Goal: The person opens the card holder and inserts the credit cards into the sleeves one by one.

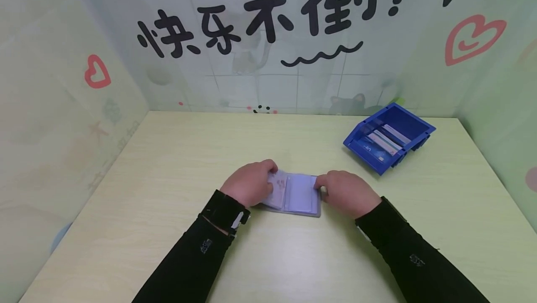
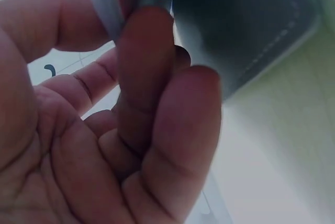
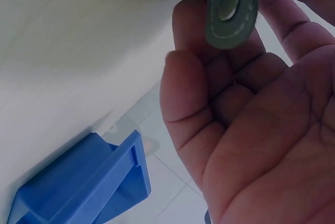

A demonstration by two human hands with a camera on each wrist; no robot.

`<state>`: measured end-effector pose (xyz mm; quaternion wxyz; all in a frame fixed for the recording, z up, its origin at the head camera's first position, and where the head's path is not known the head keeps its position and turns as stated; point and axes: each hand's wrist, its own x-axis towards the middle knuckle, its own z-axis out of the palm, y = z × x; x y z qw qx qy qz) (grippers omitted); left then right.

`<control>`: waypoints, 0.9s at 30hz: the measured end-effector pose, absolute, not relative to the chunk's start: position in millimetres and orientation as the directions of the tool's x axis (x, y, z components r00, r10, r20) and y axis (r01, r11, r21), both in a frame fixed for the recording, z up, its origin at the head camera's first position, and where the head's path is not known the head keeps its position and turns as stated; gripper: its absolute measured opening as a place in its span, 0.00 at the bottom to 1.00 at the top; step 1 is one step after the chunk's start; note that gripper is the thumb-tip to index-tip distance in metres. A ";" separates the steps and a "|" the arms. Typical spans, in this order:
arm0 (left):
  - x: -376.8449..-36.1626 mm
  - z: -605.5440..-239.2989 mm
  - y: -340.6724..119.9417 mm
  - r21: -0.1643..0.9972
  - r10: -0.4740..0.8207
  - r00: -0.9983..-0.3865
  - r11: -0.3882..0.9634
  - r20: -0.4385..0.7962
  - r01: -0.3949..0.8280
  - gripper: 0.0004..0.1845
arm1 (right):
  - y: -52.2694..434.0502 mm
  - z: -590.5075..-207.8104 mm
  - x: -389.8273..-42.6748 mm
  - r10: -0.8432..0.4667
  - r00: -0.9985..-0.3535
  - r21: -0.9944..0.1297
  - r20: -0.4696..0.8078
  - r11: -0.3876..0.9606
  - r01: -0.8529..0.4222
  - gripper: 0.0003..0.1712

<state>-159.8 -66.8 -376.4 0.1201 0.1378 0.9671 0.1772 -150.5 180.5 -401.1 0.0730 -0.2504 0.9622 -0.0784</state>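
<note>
A small card holder [image 1: 301, 193] lies open on the table, its clear plastic sleeves showing. My left hand [image 1: 250, 184] is at its left side, pinching a clear sleeve [image 2: 107, 4] between thumb and fingers. In the left wrist view the grey stitched cover [image 2: 241, 30] shows beyond the fingertips. My right hand [image 1: 348, 192] pinches the holder's right edge. A stitched strap with a metal snap [image 3: 230, 17] hangs in front of the curled fingers in the right wrist view. The exact fingertip contact on that side is partly hidden.
A blue plastic bin [image 1: 388, 137] stands at the back right, with several cards [image 1: 383, 143] inside. The pale wooden table [image 1: 201, 149] meets printed wall sheets [image 1: 251, 88] at the back and sides.
</note>
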 end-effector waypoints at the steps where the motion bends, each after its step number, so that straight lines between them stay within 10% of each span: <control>1: -160.4 -377.0 -67.1 0.373 0.305 -0.934 0.901 -0.186 0.220 0.22 | 180.6 -400.9 -150.5 -0.491 -0.865 -0.186 -0.104 0.864 -0.468 0.12; 27: -161.6 -389.0 -64.4 0.298 0.336 -0.919 0.916 -0.208 0.268 0.29 | 186.5 -399.9 -154.7 -0.471 -0.876 -0.252 -0.105 0.865 -0.434 0.10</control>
